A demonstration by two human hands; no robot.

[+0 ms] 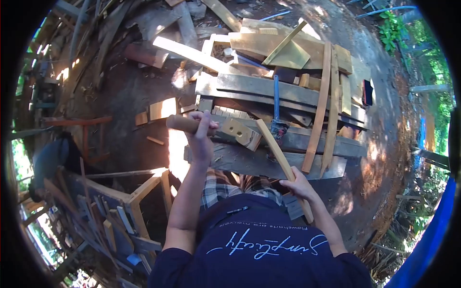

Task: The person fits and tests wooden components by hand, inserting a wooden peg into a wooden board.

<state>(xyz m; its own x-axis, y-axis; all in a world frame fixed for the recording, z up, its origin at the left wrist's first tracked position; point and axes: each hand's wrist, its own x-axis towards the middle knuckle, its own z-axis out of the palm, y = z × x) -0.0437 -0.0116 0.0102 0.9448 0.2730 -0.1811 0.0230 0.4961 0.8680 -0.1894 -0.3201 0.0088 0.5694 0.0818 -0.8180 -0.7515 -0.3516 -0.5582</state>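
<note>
My left hand [202, 126] is wrapped round the handle of a wooden mallet [183, 124], held over the left end of the bench. Beside it, a wooden block with two round holes [241, 134] lies over the bench planks; whether it is joined to the mallet handle is unclear. My right hand [298, 185] grips a long narrow wooden strip [277, 149] near its lower part. The strip slants up and left, its upper end close to the holed block. A blue bar clamp [276, 98] stands behind the strip on the bench [293, 103].
Long boards [321, 110] lie across the bench's right side, near a dark phone [368, 92]. Stacked planks [288, 45] cover its far side. At the lower left is a wooden frame [139, 189] with upright offcuts. Wood pieces [163, 109] lie left of the bench.
</note>
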